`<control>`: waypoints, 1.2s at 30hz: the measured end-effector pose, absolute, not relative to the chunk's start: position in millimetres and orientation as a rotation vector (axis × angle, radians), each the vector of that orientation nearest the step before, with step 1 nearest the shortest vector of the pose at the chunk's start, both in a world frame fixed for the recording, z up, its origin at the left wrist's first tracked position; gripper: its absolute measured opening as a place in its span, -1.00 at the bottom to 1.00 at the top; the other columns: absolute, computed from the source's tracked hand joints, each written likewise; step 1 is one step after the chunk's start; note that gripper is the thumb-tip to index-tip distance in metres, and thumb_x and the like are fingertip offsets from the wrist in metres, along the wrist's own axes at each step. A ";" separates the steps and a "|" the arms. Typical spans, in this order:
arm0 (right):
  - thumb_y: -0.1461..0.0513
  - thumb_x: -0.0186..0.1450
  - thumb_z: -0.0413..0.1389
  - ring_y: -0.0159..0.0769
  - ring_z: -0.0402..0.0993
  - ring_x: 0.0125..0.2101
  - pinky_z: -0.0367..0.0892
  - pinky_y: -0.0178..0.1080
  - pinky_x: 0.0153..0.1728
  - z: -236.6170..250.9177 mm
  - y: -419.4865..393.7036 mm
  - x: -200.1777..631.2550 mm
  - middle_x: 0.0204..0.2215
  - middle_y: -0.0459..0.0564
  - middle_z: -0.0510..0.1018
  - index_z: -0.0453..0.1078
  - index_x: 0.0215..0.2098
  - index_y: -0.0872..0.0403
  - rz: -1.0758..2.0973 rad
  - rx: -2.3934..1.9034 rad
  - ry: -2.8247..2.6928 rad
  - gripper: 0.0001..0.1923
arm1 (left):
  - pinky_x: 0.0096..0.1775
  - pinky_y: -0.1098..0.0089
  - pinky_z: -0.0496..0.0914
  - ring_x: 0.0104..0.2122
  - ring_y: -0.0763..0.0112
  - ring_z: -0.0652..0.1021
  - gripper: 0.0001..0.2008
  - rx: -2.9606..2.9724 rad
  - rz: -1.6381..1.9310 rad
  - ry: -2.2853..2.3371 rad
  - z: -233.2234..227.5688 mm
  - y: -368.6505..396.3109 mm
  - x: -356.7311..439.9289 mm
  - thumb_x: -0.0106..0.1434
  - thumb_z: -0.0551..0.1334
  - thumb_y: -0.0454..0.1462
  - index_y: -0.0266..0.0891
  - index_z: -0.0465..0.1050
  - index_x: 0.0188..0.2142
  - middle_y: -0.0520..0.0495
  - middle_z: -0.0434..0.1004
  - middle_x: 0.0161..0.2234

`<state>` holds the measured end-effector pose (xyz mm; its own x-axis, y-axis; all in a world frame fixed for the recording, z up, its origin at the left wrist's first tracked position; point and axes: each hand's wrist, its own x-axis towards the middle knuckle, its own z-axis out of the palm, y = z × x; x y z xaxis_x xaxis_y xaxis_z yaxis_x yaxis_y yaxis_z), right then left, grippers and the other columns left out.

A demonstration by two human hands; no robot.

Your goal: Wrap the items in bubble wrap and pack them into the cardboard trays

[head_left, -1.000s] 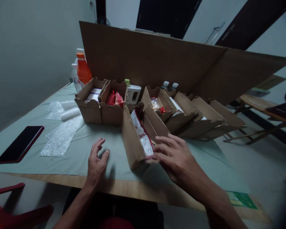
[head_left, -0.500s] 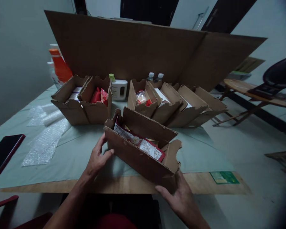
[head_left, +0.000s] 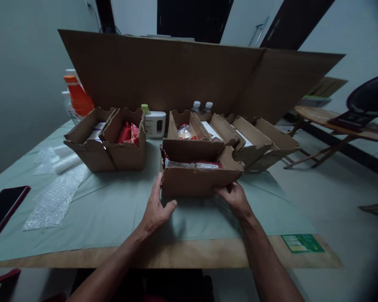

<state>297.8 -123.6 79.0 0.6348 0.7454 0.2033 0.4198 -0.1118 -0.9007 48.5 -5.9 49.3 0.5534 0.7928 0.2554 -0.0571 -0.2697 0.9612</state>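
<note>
**A:** Head cam: the open cardboard box [head_left: 197, 178] sits square on the green mat [head_left: 113, 209], just in front of the row of boxes [head_left: 239, 138]. Left hand [head_left: 156, 209] has loosely spread fingers against its left corner, and the right hand [head_left: 236, 197] curls round the right corner, probably to steady it.

**B:** What's crowding it?

**A:** Two boxes [head_left: 113, 142] on the left, bubble wrap [head_left: 55, 195], a phone [head_left: 4, 207], and bottles [head_left: 77, 96] by the big cardboard sheet [head_left: 182, 75].
</note>
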 end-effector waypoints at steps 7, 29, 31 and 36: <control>-0.15 0.08 0.23 0.07 0.57 -0.15 0.45 -0.06 -0.17 45.6 -131.8 280.7 -0.18 0.21 0.64 0.42 -0.08 0.13 0.417 -1.956 -0.790 -0.37 | 0.36 0.05 0.13 0.34 0.08 0.27 -0.20 1.663 0.813 0.794 25.9 6.4 53.4 0.15 0.23 -0.32 -0.22 0.10 0.39 -0.24 0.23 0.36; -0.15 -0.08 0.28 0.34 0.52 -0.05 0.36 0.15 -0.21 45.1 -116.1 282.5 -0.18 0.36 0.63 0.43 -0.22 -0.08 0.390 -2.307 -0.636 -0.47 | 0.22 -0.15 0.26 0.19 -0.16 0.41 -0.59 2.121 0.708 1.941 57.1 125.8 -204.4 0.17 0.24 -0.27 -0.33 0.54 0.01 -0.38 0.46 0.16; -0.13 -0.12 0.30 0.32 0.52 -0.06 0.35 0.14 -0.23 49.1 -112.8 279.4 -0.19 0.34 0.63 0.42 -0.26 -0.10 0.374 -2.307 -0.601 -0.48 | 0.20 -0.09 0.29 0.14 -0.13 0.45 -0.64 2.113 0.672 1.976 54.2 128.7 -220.7 0.17 0.23 -0.25 -0.30 0.57 -0.05 -0.34 0.51 0.12; -0.10 -0.15 0.31 0.30 0.55 -0.12 0.35 0.11 -0.29 55.6 -111.8 276.6 -0.25 0.29 0.64 0.42 -0.32 -0.10 0.367 -2.248 -0.623 -0.52 | 0.04 0.16 0.40 -0.04 0.07 0.57 -0.69 2.095 0.686 2.002 51.3 143.1 -230.1 0.26 0.11 -0.28 -0.29 0.62 -0.19 -0.27 0.62 -0.07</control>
